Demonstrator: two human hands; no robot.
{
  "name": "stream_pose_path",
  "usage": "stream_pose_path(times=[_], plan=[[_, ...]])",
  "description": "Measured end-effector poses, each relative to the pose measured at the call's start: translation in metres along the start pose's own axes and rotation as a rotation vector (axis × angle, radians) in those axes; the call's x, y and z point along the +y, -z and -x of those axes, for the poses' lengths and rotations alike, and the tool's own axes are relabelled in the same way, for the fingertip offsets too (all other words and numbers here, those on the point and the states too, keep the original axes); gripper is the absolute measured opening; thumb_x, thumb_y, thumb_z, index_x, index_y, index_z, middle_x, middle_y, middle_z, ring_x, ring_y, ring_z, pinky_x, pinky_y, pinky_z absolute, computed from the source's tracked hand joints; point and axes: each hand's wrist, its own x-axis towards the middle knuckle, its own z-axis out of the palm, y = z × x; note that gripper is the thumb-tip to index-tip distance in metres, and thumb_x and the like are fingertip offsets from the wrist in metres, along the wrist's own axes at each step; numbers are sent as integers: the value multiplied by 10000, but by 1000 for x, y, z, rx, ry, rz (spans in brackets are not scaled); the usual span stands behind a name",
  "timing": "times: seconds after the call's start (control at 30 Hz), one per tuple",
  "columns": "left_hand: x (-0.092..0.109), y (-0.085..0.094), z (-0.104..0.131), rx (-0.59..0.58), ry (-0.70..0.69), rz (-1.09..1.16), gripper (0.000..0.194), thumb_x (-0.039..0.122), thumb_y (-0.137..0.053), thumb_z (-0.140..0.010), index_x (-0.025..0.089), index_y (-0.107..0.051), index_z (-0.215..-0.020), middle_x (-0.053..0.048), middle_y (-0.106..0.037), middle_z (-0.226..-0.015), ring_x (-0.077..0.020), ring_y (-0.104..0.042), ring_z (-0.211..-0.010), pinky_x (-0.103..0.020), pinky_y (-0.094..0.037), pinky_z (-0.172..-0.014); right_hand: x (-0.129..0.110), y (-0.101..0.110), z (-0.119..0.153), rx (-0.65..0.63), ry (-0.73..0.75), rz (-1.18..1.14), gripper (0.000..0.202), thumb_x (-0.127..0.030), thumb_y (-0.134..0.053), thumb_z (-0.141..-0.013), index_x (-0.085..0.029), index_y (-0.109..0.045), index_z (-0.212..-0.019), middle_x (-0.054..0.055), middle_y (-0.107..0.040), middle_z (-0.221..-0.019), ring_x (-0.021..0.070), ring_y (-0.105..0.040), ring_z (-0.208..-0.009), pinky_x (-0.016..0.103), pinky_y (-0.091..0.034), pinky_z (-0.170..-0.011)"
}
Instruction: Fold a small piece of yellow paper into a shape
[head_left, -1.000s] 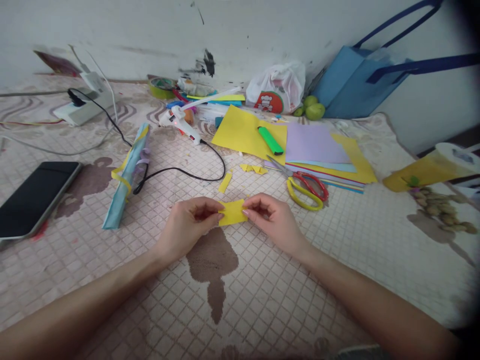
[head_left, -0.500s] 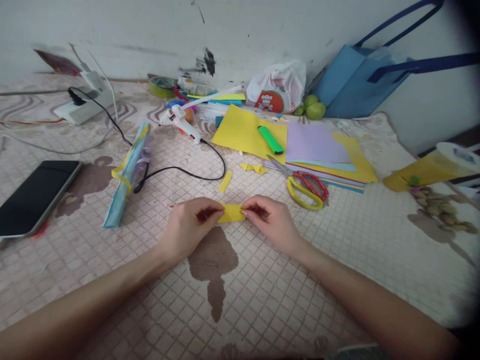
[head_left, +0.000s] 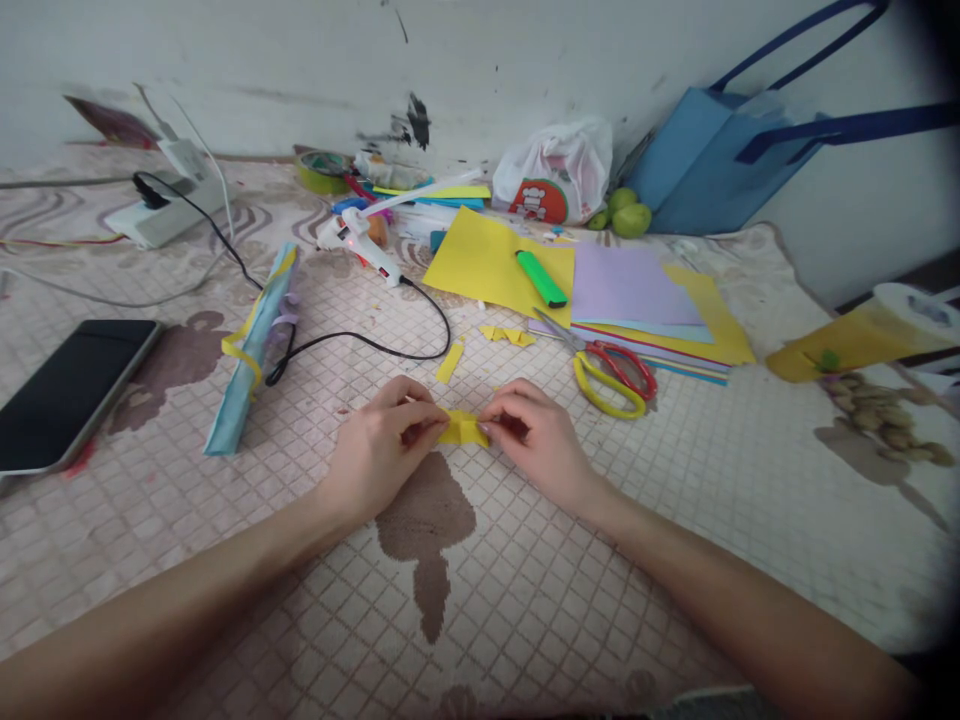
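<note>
Between my two hands a small piece of yellow paper (head_left: 465, 430) is held just above the patterned cloth, with creases showing across its middle. My left hand (head_left: 390, 440) pinches its left end between thumb and fingers. At the opposite end, the thumb and fingers of my right hand (head_left: 534, 435) are closed on the paper. Just beyond my hands lie a short yellow paper strip (head_left: 450, 362) and some folded yellow scraps (head_left: 507, 336). Scissors (head_left: 611, 380) with red and yellow handles rest to the right of them.
A glue gun (head_left: 364, 245) trails its black cord behind my hands. At left are a blue paper roll (head_left: 251, 350) and a phone (head_left: 75, 395). Coloured sheets (head_left: 637, 285) with a green cutter (head_left: 541, 279) lie behind the scissors. A drink cup (head_left: 862, 335) is far right.
The yellow paper has gone from fairly flat to creased and bent at its middle. My fingers have shifted slightly at its ends, the right ones a little leftward.
</note>
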Motion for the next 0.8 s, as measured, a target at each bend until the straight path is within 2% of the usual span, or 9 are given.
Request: stream_pose_path(times=[0.33, 0.8], plan=[[0, -3, -2, -3, -48, -72, 145, 207, -578, -850, 217, -721, -873, -21, -625, -859, -115, -561, -675, -237, -446, -594, 1, -4, -1, 13, 45, 48, 122, -78, -592, -802, -194, -614, -771, 23, -567, -834, 133, -571, -745, 251, -459, -620], [0, -6, -1, 9, -69, -54, 135, 188, -581, -844, 202, -707, -889, -25, -629, -882, -123, -585, -706, -246, -462, -611, 0, -4, -2, -19, 73, 53, 108, -86, -585, -810, -190, -600, -787, 21, -553, -852, 133, -562, -756, 254, -460, -635]])
